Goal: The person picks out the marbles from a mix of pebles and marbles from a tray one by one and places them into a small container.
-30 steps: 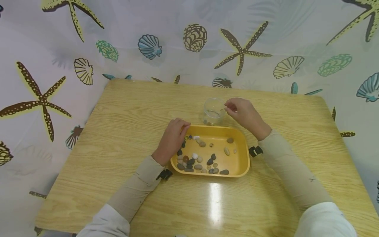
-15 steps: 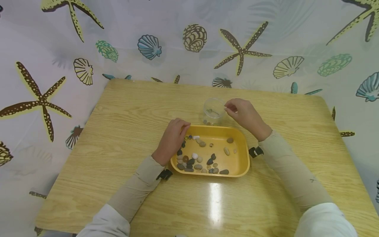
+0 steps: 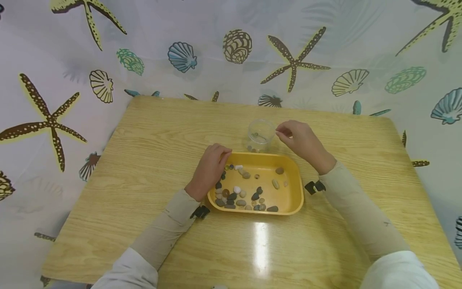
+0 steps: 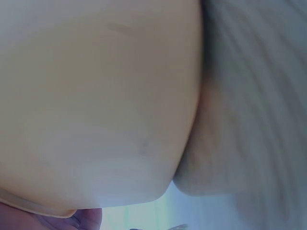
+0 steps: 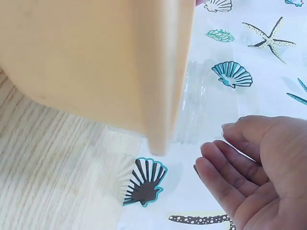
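Note:
In the head view my left hand (image 3: 207,172) grips the back left corner of a yellow plastic tray (image 3: 267,155), thumb and fingertips together at the rim. Fingers (image 4: 88,218) show at that rim in the left wrist view. My right hand (image 3: 299,138) hovers just right of a clear round container (image 3: 260,138) behind the tray. Its fingers are loosely bent, with a gap to the thumb and nothing between them, as the right wrist view also shows. A few small things lie in the container.
Grey, white and brown pebbles (image 3: 241,203) lie in the tray, mostly at its left and front. A few marbles (image 3: 231,166) sit near its back left corner. Underneath is a wood-grain table (image 3: 162,132); a sea-patterned cloth (image 3: 213,24) hangs behind it.
My right hand has drawn slightly right, away from the container. A small greenish thing now shows inside the container. My left hand stays at the tray.

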A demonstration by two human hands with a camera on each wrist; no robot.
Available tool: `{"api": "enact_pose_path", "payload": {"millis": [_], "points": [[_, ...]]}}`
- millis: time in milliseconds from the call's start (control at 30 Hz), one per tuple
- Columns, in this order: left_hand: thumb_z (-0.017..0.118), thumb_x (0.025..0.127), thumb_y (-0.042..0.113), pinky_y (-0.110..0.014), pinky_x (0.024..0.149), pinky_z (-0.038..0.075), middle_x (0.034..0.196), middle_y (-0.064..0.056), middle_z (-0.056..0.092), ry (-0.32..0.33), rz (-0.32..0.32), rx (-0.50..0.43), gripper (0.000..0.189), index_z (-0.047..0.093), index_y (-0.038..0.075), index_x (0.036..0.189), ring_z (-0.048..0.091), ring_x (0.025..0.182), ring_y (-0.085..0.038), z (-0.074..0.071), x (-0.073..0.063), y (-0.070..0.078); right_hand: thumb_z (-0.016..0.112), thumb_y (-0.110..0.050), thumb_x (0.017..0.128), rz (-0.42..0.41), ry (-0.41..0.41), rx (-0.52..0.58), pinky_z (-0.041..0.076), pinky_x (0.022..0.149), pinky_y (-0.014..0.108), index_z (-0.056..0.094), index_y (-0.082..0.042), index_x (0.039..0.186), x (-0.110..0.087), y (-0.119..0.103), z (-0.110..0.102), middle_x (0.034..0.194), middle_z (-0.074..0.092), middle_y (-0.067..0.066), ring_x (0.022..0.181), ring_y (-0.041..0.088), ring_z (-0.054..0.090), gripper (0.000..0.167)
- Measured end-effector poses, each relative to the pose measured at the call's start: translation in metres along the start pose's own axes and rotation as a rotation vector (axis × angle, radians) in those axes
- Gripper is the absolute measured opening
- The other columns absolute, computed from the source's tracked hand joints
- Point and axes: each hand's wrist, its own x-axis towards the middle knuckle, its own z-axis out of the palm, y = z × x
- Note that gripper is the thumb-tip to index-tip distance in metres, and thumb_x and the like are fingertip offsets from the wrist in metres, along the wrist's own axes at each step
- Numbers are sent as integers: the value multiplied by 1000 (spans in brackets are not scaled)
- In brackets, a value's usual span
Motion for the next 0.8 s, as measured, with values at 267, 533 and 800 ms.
{"api": "enact_pose_path", "payload": {"millis": [267, 533, 800], "points": [[53, 96, 18, -28, 80, 46, 103, 0, 59, 3, -4, 2, 21, 64, 7, 109, 51, 95, -15, -2, 1, 1, 60, -19, 92, -2, -21, 9, 51, 76, 36, 66, -8, 99, -7, -13, -8, 94, 64, 4, 80, 16, 61, 14], [52, 96, 17, -28, 78, 46, 102, 0, 59, 7, 0, -12, 20, 64, 6, 109, 50, 92, -15, -2, 2, 1, 59, -20, 92, -16, -93, 38, 51, 78, 39, 67, -6, 102, -11, -36, -15, 96, 65, 4, 83, 17, 61, 18], [50, 97, 19, -29, 80, 45, 103, -1, 59, 5, 22, -20, 22, 63, 6, 109, 51, 93, -15, -1, 0, 0, 61, -18, 91, -36, -158, 58, 51, 78, 36, 67, -7, 102, -13, -56, -12, 96, 65, 2, 83, 14, 62, 17]]}}
